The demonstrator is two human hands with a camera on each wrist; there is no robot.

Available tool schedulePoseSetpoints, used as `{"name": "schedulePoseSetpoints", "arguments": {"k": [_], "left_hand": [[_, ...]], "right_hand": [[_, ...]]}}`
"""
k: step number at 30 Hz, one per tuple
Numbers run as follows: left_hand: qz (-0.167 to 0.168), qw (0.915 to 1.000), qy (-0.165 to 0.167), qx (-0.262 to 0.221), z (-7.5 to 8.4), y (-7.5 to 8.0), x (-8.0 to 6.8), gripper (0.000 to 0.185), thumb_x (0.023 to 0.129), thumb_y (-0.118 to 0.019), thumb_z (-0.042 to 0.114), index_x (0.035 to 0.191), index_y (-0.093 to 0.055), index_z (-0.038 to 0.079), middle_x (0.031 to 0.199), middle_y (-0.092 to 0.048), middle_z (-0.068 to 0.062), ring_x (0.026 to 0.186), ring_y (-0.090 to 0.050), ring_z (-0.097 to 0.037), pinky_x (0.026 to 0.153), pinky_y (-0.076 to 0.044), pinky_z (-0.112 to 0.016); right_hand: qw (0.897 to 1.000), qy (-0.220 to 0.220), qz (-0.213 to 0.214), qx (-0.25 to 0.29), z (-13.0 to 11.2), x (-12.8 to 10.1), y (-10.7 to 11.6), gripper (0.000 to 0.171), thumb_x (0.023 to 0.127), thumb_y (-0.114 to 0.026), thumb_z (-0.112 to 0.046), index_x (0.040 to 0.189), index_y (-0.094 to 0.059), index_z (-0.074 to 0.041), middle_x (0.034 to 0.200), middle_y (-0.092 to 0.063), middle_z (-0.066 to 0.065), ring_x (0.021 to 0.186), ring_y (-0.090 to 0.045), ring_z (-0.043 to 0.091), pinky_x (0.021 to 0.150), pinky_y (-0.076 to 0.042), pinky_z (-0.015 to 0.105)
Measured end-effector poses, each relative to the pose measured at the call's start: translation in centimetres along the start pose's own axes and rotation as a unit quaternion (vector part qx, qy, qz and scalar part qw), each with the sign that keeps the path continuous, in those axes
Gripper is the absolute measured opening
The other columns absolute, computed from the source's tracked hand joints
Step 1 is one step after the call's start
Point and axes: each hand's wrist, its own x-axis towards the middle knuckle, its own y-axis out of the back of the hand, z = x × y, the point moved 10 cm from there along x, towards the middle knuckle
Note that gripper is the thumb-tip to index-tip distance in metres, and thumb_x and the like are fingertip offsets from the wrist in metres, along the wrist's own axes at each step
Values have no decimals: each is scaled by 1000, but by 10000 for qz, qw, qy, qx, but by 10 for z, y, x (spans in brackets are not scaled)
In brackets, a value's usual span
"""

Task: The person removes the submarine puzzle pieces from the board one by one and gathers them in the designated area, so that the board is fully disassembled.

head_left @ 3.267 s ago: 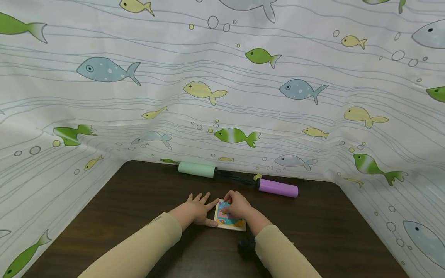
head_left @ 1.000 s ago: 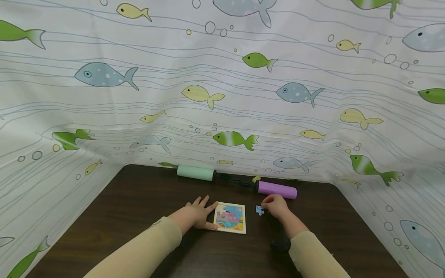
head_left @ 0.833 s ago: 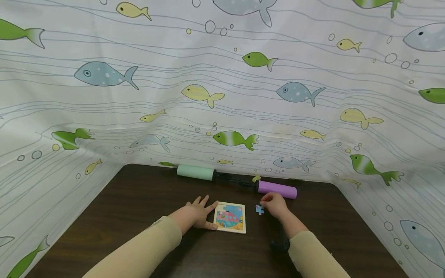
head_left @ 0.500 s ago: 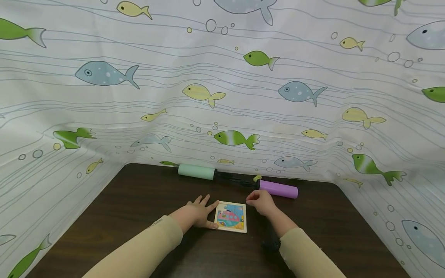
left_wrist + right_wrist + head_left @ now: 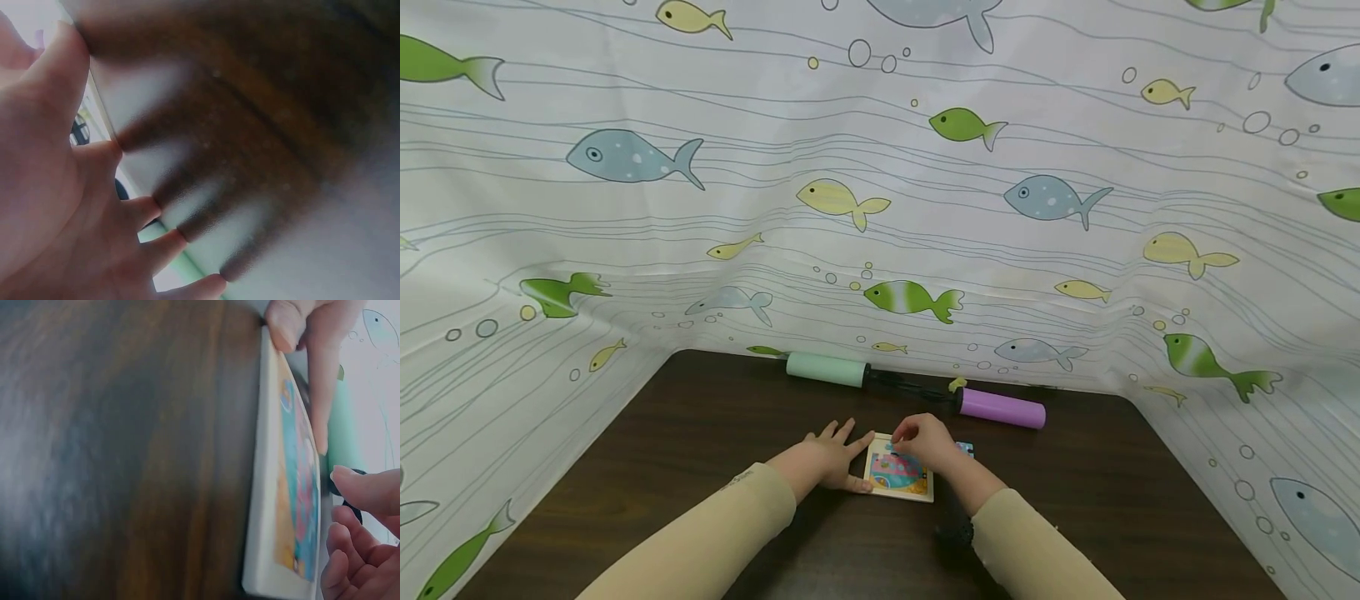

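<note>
A small square jigsaw puzzle with a pale frame [image 5: 917, 498] lies on the dark table; its picture shows a pink-and-blue sea scene, and its upper left part is bare board. My left hand [image 5: 823, 461] rests beside it with fingers spread, index fingertip and thumb touching the frame's left edge. Over the upper part of the puzzle is my right hand [image 5: 927, 442], its fingers curled and its fingertips by a blue patch. The right wrist view shows no piece between the right fingertips [image 5: 340, 472], though one could be hidden. A loose blue puzzle piece [image 5: 966, 448] is partly hidden behind the right wrist.
At the table's back lie a mint-green cylinder [image 5: 826, 369] and a purple cylinder [image 5: 1002, 409] with black ends, with dark parts between them. A small yellow object [image 5: 957, 384] sits by the purple one. A fish-patterned curtain [image 5: 895, 208] surrounds the table.
My right hand has moved left from the loose puzzle piece to over the puzzle, leaving that piece on the table. The left hand has stayed at the frame.
</note>
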Motion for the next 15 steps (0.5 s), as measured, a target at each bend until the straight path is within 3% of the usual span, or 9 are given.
{"name": "schedulePoseSetpoints", "arguments": {"k": [15], "left_hand": [[97,9999,-21,48,1,2,-3,91,84,-53,73,159,-22,33,163,-17,-9,147,-19,-34,110,-27,-58]], "right_hand": [[9998,-131,-68,-152,3,4,-16,16,83,-81,-9,89,-67,-11,81,-53,2,72,-50,18,63,-43,33]]}}
